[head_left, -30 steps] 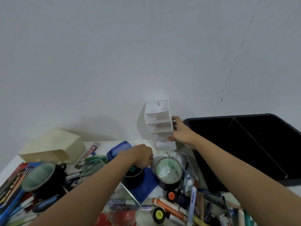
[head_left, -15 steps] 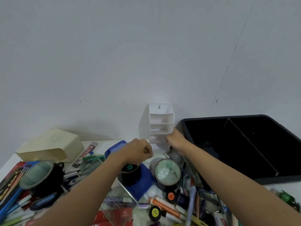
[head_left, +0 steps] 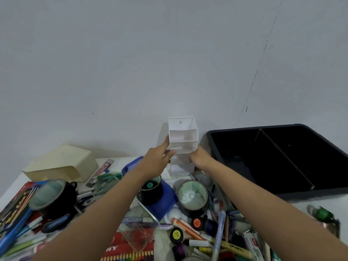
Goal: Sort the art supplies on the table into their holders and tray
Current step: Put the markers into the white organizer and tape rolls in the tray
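White holder – stepped open tiers, upright at table's back edge, beside black tray; left hand, right hand clasp its sides

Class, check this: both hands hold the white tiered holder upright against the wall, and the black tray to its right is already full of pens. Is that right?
Not quite. The head view shows the black tray empty. The rest stands: left hand and right hand grip the white tiered holder, upright at the wall.

left hand, right hand, both gripping
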`<action>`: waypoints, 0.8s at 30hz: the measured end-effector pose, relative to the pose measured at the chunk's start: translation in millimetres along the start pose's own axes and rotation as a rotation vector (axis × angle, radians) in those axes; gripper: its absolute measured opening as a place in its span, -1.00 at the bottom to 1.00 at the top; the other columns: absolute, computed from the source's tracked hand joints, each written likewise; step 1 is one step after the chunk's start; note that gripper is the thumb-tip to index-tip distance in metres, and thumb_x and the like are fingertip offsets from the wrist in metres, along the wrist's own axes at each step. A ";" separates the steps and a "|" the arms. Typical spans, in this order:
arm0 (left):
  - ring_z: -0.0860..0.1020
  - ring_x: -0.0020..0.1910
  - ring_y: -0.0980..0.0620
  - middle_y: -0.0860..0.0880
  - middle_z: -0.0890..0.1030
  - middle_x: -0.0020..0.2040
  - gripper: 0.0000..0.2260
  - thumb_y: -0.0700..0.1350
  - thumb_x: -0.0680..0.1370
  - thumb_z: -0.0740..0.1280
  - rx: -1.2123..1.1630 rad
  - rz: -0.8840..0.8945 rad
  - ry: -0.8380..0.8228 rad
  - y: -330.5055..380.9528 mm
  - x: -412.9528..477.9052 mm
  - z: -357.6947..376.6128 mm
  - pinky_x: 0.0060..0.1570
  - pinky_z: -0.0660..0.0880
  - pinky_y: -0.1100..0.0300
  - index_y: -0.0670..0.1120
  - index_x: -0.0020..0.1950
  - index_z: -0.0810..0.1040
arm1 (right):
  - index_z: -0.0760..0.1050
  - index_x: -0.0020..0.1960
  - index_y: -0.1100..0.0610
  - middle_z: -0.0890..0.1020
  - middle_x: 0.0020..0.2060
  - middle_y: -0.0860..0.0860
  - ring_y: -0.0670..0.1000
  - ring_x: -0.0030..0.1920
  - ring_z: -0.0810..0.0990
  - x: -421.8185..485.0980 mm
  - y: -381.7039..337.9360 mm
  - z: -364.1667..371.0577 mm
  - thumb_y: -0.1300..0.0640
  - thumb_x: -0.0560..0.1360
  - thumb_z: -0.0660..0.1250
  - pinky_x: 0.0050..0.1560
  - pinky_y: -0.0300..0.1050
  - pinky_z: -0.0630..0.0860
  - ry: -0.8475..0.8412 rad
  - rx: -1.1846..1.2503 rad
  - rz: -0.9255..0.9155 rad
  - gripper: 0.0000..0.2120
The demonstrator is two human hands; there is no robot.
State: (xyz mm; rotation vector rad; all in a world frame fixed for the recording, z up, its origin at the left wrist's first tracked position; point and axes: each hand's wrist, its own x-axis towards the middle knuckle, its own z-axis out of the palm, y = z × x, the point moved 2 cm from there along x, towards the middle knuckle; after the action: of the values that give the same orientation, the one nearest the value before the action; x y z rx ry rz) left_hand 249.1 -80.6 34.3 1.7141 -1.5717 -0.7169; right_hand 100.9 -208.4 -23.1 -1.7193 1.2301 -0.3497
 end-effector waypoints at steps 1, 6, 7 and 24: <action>0.67 0.05 0.05 0.00 0.68 0.15 -0.56 0.05 0.69 0.19 -0.008 -0.013 -0.015 -1.6 -1.4 2.0 0.19 0.58 0.00 0.28 0.55 0.19 | 0.47 0.25 -0.04 0.65 0.08 0.01 0.08 0.07 0.63 -1.9 -1.0 -0.2 -0.19 0.43 0.16 0.12 0.15 0.61 -0.012 0.005 -0.008 -0.54; 0.68 -0.02 0.05 -0.12 0.68 0.11 -0.54 0.02 0.70 0.18 0.025 -0.021 -0.039 -0.2 -4.8 5.2 -0.03 0.49 0.51 0.21 0.59 0.16 | 0.44 0.28 0.00 0.63 0.10 0.07 0.11 0.07 0.62 -20.1 -7.6 -1.1 -0.08 0.49 0.15 0.12 0.11 0.61 0.000 0.031 0.010 -0.60; 0.69 -0.02 0.07 -0.12 0.69 0.10 -0.54 0.03 0.70 0.17 0.037 -0.025 -0.038 -0.2 -4.9 5.1 -0.03 0.50 0.48 0.22 0.58 0.16 | 0.45 0.27 0.02 0.63 0.09 0.08 0.11 0.07 0.62 -24.8 -11.0 -1.4 -0.06 0.50 0.15 0.11 0.09 0.61 -0.005 0.035 0.002 -0.61; 0.59 0.03 0.09 0.06 0.51 0.22 -0.41 0.07 0.64 0.29 0.027 0.015 0.198 26.0 -15.1 -14.1 0.06 0.45 0.23 0.14 0.61 0.12 | 0.50 0.06 0.29 0.51 -0.22 0.16 0.12 -0.30 0.47 -134.8 -5.3 -19.5 0.33 0.57 0.14 -0.43 -0.13 0.35 -0.055 -0.783 -0.182 -0.83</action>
State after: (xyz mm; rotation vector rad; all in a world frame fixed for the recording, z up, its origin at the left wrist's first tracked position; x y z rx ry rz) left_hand 242.6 -64.5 62.6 1.7343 -1.4608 -0.5034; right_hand 29.9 -104.3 28.9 -2.4933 1.2565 0.1043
